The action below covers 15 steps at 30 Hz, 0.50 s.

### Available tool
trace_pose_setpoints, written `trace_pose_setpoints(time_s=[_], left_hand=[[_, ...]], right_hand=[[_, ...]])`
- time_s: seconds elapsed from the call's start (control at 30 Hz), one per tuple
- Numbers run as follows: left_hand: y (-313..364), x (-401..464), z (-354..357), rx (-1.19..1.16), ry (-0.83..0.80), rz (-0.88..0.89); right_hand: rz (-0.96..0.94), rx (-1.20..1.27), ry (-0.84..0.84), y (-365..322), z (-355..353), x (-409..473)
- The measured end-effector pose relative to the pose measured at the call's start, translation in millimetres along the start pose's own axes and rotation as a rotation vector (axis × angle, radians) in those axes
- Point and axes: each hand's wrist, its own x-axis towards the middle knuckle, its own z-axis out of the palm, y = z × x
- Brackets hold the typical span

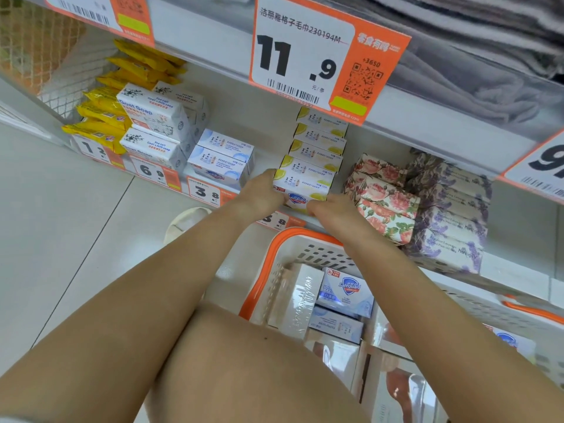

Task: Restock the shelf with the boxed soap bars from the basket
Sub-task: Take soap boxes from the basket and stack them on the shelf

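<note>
A white and yellow lemon soap box (pixel 300 190) stands at the front of a row of several like boxes (pixel 317 148) on the lower shelf. My left hand (pixel 262 193) grips its left side and my right hand (pixel 331 209) grips its right lower corner. Below my arms sits the white basket with an orange handle (pixel 262 270). Inside it lie blue and white soap boxes (pixel 346 293) and other clear-wrapped white boxes (pixel 297 300).
Blue soap boxes (pixel 219 161) and goat soap boxes (pixel 152 117) stand left of the lemon row, yellow packs (pixel 100 117) further left. Floral boxes (pixel 384 199) and lavender boxes (pixel 451 215) stand to the right. The upper shelf edge carries a price tag (pixel 305 56). My bent knee (pixel 244 377) fills the bottom.
</note>
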Motion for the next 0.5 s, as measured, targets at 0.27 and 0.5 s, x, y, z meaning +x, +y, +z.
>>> trace_pose_setpoints(time_s=[0.27, 0.5], left_hand=[[-0.8, -4.3, 1.0, 0.102, -0.067, -0.045], [22.1, -48.6, -26.9, 0.272, 0.004, 0.018]], right_hand=[[0.024, -0.250, -0.098, 2.7, 3.5, 2.1], [-0.235, -0.070, 0.180, 26.8, -27.9, -47.7]])
